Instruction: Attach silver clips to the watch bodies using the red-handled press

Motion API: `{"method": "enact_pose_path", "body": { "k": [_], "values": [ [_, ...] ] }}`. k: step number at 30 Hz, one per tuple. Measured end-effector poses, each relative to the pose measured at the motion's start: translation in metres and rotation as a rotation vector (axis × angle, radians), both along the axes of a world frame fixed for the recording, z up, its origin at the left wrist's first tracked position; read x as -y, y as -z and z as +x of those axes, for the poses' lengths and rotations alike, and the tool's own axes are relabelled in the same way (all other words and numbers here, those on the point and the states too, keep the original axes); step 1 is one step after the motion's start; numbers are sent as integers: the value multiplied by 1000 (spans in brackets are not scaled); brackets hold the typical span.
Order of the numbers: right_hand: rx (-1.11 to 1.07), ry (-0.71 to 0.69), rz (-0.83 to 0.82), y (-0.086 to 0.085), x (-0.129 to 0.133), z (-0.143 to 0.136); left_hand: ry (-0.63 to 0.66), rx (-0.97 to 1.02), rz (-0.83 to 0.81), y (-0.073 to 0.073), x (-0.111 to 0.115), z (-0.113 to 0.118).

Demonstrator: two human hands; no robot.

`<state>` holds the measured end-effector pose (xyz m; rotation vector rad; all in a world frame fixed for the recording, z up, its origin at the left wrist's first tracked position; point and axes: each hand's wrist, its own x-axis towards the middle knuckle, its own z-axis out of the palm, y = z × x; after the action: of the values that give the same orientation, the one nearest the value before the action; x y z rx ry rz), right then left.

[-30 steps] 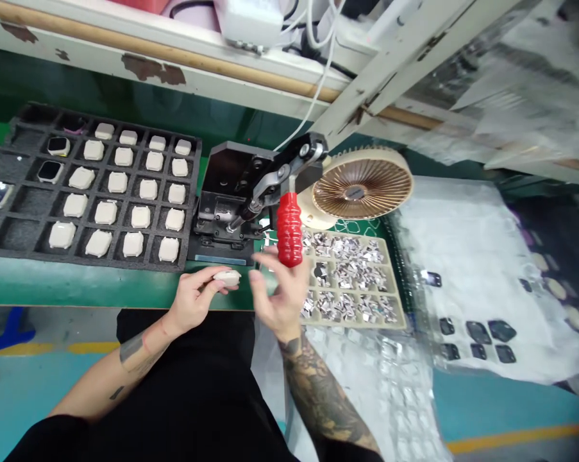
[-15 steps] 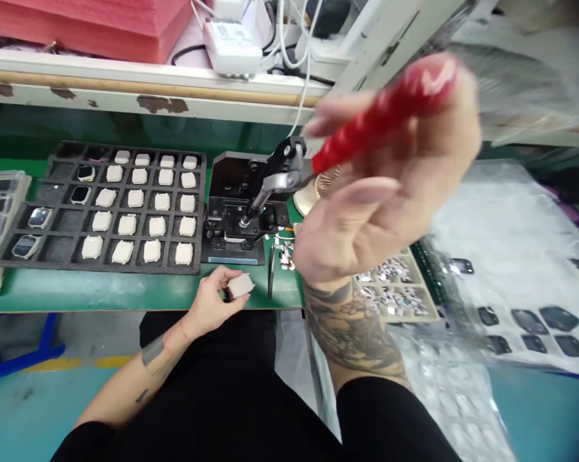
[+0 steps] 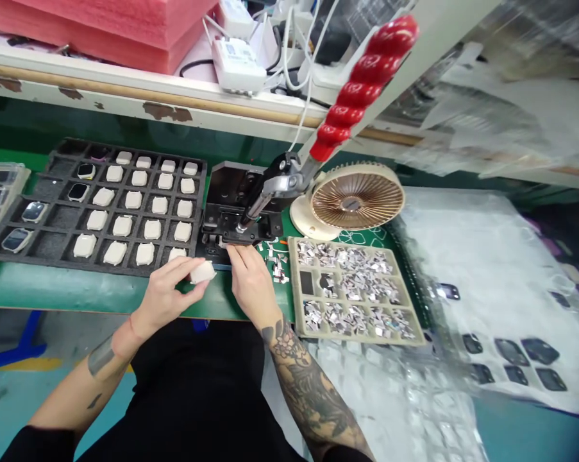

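My left hand (image 3: 167, 292) pinches a cream square watch case (image 3: 202, 272) between thumb and fingers, just in front of the black tray. Beside it, my right hand (image 3: 253, 282) reaches to the front of a black hand press (image 3: 222, 192), fingers together at the base of its fixture. Those fingertips cover whatever they grip. Above, the press's red ribbed lever handle (image 3: 361, 90) stands raised with no hand on it. Many similar cream watch cases (image 3: 145, 253) sit in the black foam tray (image 3: 61, 247) at left, along with several dark-screened watches (image 3: 34, 212).
A cream compartment box (image 3: 296, 289) of small silvery pieces stands right of the press. Behind it is a beige fan (image 3: 356, 196). Small loose parts (image 3: 277, 266) lie between press and box. Plastic-covered dark pieces (image 3: 510, 353) lie far right; a shelf (image 3: 101, 106) runs across the back.
My right hand has let go of the red lever and come down to the press fixture. My left hand has moved left with the watch case. The view has shifted slightly.
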<state>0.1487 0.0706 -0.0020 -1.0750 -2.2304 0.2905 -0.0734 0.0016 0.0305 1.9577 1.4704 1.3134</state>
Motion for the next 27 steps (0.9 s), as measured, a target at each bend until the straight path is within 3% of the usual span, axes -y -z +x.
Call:
{"method": "enact_pose_path", "body": {
  "k": [5,8,14,17,21,24,27],
  "values": [
    [153,15,-85,5,-23,-5,4,-81,-37,3,-11,7],
    [95,85,-104,12,-27,-10,-46,-187,-33,9,-10,12],
    [-254,178,-96,3,17,4,-203,-433,-91,13,-21,33],
    [-331,201,-119,-6,41,21,-151,-547,-221,9,-45,50],
    [-304,228,-107,-14,54,43,-72,-649,-377,1,-71,63],
    [-275,262,-55,-14,55,54,-36,-576,-420,-9,-64,64],
    [-258,254,59,-12,56,50,159,-206,-407,-19,-36,65]
  ]
}}
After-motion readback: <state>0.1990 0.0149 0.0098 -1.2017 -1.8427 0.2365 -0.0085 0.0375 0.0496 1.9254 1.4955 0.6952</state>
